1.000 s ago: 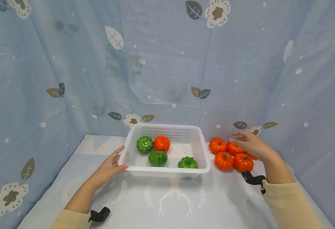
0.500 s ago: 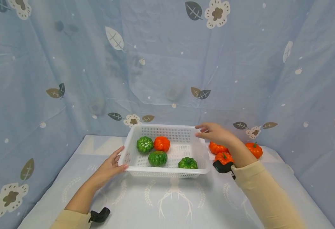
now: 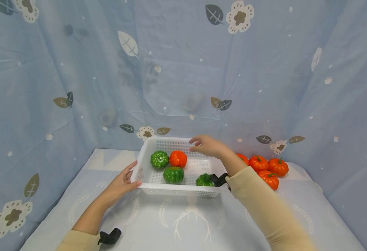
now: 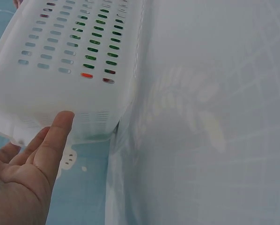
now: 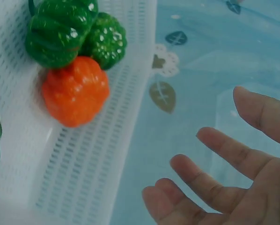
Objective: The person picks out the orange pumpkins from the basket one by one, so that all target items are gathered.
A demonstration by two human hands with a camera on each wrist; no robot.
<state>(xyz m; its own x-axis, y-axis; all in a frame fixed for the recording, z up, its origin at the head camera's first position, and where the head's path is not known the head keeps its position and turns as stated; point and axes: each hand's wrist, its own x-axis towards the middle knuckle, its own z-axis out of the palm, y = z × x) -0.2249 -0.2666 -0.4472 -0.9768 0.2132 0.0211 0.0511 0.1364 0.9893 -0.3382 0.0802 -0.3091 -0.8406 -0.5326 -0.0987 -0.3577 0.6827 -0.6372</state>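
Observation:
A white perforated plastic basket [image 3: 183,188] holds three small green pumpkins, one at the back left [image 3: 159,159], one at the front [image 3: 173,175] and one at the front right [image 3: 204,180]. Among them sits an orange pumpkin [image 3: 178,159]. My left hand [image 3: 119,186] touches the basket's left end with extended fingers; in the left wrist view its thumb [image 4: 60,133] lies against the wall. Over the basket's back right part hovers my right hand [image 3: 208,146], nothing in it. The right wrist view shows its fingers [image 5: 224,150] spread and loosely bent, apart from the pumpkins.
Several orange pumpkins [image 3: 277,167] cluster on the table right of the basket, partly hidden by the right forearm. A pale patterned cloth covers the table [image 3: 158,223]. Blue printed curtains [image 3: 177,76] hang behind and on both sides.
My right hand has moved left, from above the orange pumpkins on the table to above the basket, carrying nothing. The left hand keeps its place at the basket's end. No pumpkin has visibly moved.

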